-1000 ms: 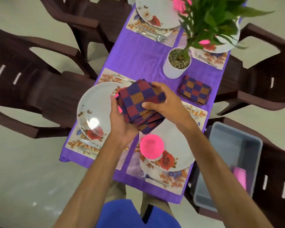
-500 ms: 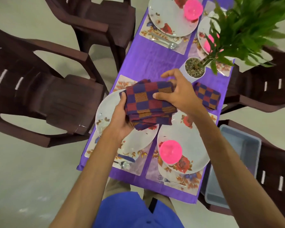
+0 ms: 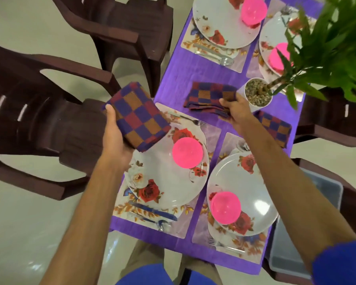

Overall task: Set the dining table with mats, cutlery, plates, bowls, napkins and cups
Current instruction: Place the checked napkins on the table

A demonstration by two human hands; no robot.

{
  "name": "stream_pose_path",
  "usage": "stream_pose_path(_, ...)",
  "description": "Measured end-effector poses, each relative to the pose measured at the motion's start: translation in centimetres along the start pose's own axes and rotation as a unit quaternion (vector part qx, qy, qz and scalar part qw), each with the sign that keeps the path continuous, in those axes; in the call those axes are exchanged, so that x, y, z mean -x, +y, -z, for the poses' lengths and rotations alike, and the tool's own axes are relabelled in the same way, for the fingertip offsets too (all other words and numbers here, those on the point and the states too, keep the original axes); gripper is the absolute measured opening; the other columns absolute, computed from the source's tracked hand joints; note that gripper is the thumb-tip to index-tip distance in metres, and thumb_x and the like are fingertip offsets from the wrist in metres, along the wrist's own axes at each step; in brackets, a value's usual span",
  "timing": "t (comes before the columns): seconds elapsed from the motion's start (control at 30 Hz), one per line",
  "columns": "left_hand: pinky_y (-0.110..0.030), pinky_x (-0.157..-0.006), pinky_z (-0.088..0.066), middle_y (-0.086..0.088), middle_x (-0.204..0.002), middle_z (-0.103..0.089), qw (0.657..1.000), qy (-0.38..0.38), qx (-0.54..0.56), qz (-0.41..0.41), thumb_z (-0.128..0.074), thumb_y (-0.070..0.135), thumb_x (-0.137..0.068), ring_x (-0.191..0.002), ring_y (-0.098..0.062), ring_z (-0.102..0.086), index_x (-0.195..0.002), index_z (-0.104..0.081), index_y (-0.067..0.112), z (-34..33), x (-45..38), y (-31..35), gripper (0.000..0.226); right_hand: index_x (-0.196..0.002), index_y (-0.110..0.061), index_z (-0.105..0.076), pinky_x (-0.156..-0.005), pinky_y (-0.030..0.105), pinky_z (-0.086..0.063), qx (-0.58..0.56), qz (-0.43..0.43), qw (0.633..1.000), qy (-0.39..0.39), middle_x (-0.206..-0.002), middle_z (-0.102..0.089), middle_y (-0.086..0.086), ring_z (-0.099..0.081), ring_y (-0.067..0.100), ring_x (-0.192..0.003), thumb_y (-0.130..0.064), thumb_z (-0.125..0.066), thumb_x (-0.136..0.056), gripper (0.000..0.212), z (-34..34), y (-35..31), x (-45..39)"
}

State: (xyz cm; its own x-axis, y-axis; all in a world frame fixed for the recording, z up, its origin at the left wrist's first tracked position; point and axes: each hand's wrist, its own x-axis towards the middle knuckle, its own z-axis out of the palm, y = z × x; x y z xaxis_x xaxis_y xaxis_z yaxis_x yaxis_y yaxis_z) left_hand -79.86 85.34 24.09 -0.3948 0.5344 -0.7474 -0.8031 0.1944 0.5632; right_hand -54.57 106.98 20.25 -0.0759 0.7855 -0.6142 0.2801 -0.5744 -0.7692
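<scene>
The person stands at the near end of the bench (image 3: 206,79), which has a purple cloth over it. The left hand (image 3: 116,138) has its grip round a small pile of folded checked napkins (image 3: 137,117), fingers underneath and thumb on the near edge. This pile is up in the air, over the left edge of the bench and partly over the near left plate (image 3: 167,175).

The right hand (image 3: 237,112) reaches forward and pinches 1 more folded checked napkin (image 3: 211,97) by its right edge. That napkin lies on the purple cloth in the middle of the bench, just past the fork (image 3: 188,118) of the near left place. A third checked napkin (image 3: 275,127) lies flat on the cloth on the right side, partly hidden by the right arm.

There are 4 white plates with red roses, each on a flowery mat. Each plate has a pink bowl on it. The bowl on the near left plate (image 3: 187,153) sits toward the far side. The bowl on the near right plate (image 3: 225,206) sits toward the near left side. A blue knife (image 3: 152,210) and a spoon lie on the mat below the near left plate.

A white pot (image 3: 257,95) with little stones holds a green plant (image 3: 333,48), just right of the right hand. Dark brown chairs (image 3: 39,120) stand around. A grey tub (image 3: 292,254) sits at the lower right.
</scene>
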Motion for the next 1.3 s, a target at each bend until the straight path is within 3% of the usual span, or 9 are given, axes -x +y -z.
stream_pose_path(0.2, -0.049, -0.091, -0.061, 0.004, -0.121, -0.078, 0.999, 0.043, 0.028, -0.003, -0.039, 0.067, -0.104, -0.107, -0.022, -0.076, -0.135, -0.061, 0.03, 1.4, -0.8, 1.1, 0.054, -0.127, -0.018, -0.062, -0.064, 0.035, -0.063, -0.011, -0.052, 0.997, -0.054, -0.107, -0.072, 0.003, -0.072, 0.019, -0.087, -0.007, -0.065, -0.099, 0.031, -3.8, 2.4, -5.8)
stream_pose_path(0.43, -0.054, -0.103, -0.056, 0.005, -0.125, -0.076, 0.998, 0.059, 0.024, -0.006, -0.039, 0.066, -0.104, -0.113, -0.022, -0.074, -0.139, -0.06, 0.03, 1.9, -1.7, 0.8, 0.054, -0.129, -0.012, -0.066, -0.086, 0.051, -0.062, -0.039, -0.074, 0.995, -0.047, -0.112, -0.076, 0.004, -0.074, 0.024, -0.102, -0.01, -0.073, -0.094, 0.036, -5.6, 3.5, -8.4)
stream_pose_path(0.53, -0.055, -0.104, -0.054, 0.004, -0.124, -0.076, 0.998, 0.056, 0.024, -0.002, -0.038, 0.067, -0.104, -0.112, -0.022, -0.074, -0.138, -0.061, 0.03, 1.0, -1.9, 0.7, 0.055, -0.122, -0.015, -0.066, -0.089, 0.045, -0.06, 0.123, -0.01, 0.992, 0.033, -0.11, -0.075, 0.002, -0.072, 0.022, -0.098, -0.029, -0.082, -0.087, 0.041, -5.8, 2.8, -7.8)
stream_pose_path(0.67, -0.056, -0.108, -0.052, 0.002, -0.129, -0.074, 0.999, 0.037, 0.019, 0.009, -0.028, 0.07, -0.105, -0.117, -0.024, -0.072, -0.138, -0.064, 0.029, -0.9, -2.4, 0.3, 0.064, -0.135, -0.01, -0.052, -0.092, 0.045, -0.05, 0.391, 0.176, 0.883, 0.189, -0.129, -0.06, 0.011, -0.058, 0.032, -0.119, -0.046, -0.069, -0.091, 0.059, -6.4, 1.1, -4.8)
stream_pose_path(0.8, -0.051, -0.102, -0.055, 0.0, -0.131, -0.073, 0.999, 0.005, -0.013, 0.035, -0.014, 0.067, -0.107, -0.12, -0.024, -0.071, -0.14, -0.062, 0.029, -4.1, -3.0, -0.5, 0.07, -0.128, -0.012, -0.065, -0.077, 0.031, -0.055, 0.134, 0.128, 0.979, -0.088, -0.105, -0.072, -0.001, -0.068, 0.012, -0.088, -0.038, -0.058, -0.104, 0.036, -8.2, -2.9, 0.8)
stream_pose_path(0.87, -0.05, -0.099, -0.056, -0.001, -0.127, -0.075, 0.997, -0.027, -0.036, 0.057, -0.016, 0.064, -0.108, -0.116, -0.024, -0.073, -0.135, -0.066, 0.027, -5.6, -2.9, -0.9, 0.067, -0.131, -0.011, -0.066, -0.083, 0.029, -0.057, 0.102, 0.097, 0.968, -0.207, -0.108, -0.076, -0.002, -0.072, 0.011, -0.095, -0.03, -0.066, -0.101, 0.036, -8.7, -3.4, 2.7)
stream_pose_path(0.97, -0.052, -0.103, -0.055, -0.003, -0.129, -0.074, 0.993, -0.072, -0.06, 0.066, -0.029, 0.059, -0.109, -0.118, -0.025, -0.072, -0.137, -0.066, 0.024, -6.6, -2.9, -1.7, 0.058, -0.125, -0.017, -0.067, -0.097, 0.034, -0.059, 0.165, 0.144, 0.962, -0.162, -0.112, -0.077, -0.007, -0.072, 0.007, -0.104, -0.028, -0.086, -0.085, 0.046, -8.7, -2.8, 3.9)
stream_pose_path(1.17, -0.041, -0.08, -0.063, -0.004, -0.12, -0.078, 0.994, -0.053, -0.086, 0.034, -0.044, 0.044, -0.111, -0.106, -0.024, -0.076, -0.132, -0.067, 0.02, -7.3, -3.6, -2.4, 0.039, -0.103, -0.031, -0.074, -0.086, 0.048, -0.06, 0.214, 0.183, 0.955, -0.09, -0.094, -0.077, -0.006, -0.072, 0.018, -0.093, -0.05, -0.086, -0.073, 0.037, -7.4, -2.6, 3.3)
stream_pose_path(1.3, -0.044, -0.085, -0.063, -0.001, -0.122, -0.077, 0.998, -0.028, -0.063, -0.003, -0.046, 0.045, -0.11, -0.108, -0.023, -0.076, -0.137, -0.062, 0.023, -7.3, -4.1, -2.1, 0.039, -0.102, -0.017, -0.073, -0.071, 0.042, -0.061, 0.213, 0.21, 0.951, -0.073, -0.075, -0.066, -0.004, -0.065, 0.015, -0.072, -0.031, -0.088, -0.08, 0.029, -7.1, -3.1, 3.1)
